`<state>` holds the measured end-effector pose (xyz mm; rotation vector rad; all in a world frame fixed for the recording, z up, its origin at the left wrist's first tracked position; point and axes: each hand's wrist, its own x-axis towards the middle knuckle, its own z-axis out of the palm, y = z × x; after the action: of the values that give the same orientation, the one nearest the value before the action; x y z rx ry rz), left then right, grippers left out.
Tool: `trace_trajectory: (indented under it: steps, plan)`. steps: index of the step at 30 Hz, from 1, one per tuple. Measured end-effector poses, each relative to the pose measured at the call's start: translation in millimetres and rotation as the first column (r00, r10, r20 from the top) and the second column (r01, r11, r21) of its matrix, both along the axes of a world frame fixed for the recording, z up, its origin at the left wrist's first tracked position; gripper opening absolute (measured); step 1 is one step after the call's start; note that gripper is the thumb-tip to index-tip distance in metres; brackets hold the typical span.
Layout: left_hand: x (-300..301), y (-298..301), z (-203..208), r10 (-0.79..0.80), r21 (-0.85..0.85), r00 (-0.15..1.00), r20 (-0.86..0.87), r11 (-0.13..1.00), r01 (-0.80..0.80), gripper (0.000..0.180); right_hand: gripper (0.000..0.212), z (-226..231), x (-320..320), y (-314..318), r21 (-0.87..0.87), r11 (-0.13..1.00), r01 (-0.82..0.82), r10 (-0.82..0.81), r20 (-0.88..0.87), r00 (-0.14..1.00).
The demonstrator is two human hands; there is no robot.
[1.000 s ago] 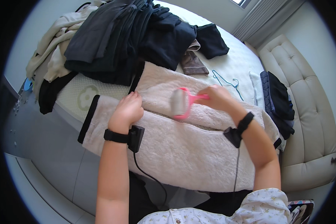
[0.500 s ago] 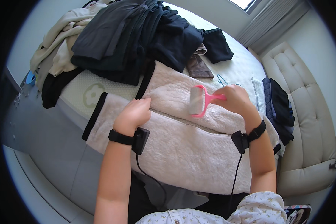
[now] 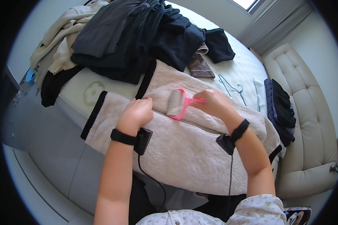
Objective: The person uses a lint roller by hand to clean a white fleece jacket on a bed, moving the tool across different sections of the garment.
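Observation:
Cream fleecy trousers (image 3: pixel 176 153) with black edging lie spread across the near side of the bed, their two legs side by side. My right hand (image 3: pixel 213 102) is closed round the pink handle of a lint roller (image 3: pixel 175 103). The roller's pale cylinder is over the far leg, close to the gap between the legs; whether it touches the pile is hard to tell. With closed fingers, my left hand (image 3: pixel 136 113) grips the fleece at the gap, left of the roller. Its fingertips are partly hidden.
Dark folded clothes (image 3: pixel 112 41) are heaped at the bed's far left, beside cream garments (image 3: pixel 64 48). A brown folded item (image 3: pixel 201 67) and a teal hanger (image 3: pixel 233 88) lie beyond the trousers. More dark clothes (image 3: pixel 279 108) rest by the padded headboard (image 3: pixel 308 123).
My right hand has carried the lint roller leftward along the far leg, toward my left hand. The teal hanger is now more exposed. My left hand has hardly moved.

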<state>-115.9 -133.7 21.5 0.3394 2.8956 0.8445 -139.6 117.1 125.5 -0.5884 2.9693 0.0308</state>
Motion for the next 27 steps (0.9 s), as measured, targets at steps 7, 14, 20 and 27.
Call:
trace_trajectory:
  steps: [7, 14, 20, 27]
  plan:
    - [-1, 5, -4, 0.009, -0.061, 1.000, -0.024, 0.998, -0.010, 0.034, 0.037, -5, -4, 7, 0.004, 1.000, -0.014, 0.014, -0.023, 1.000]
    - [-2, 9, 6, 0.024, -0.037, 0.999, 0.024, 0.999, -0.023, 0.036, 0.037, 0, -9, 21, -0.048, 0.998, -0.027, 0.026, -0.021, 0.999]
    - [0, 9, 8, 0.042, -0.082, 0.998, 0.039, 0.996, -0.039, 0.037, 0.042, -36, -15, -2, -0.214, 0.977, -0.018, 0.008, -0.047, 0.999]
    - [-4, 10, 3, 0.034, -0.050, 0.998, 0.048, 0.998, -0.031, 0.037, 0.040, 14, -10, 122, 0.276, 0.957, 0.091, -0.102, 0.027, 0.994]
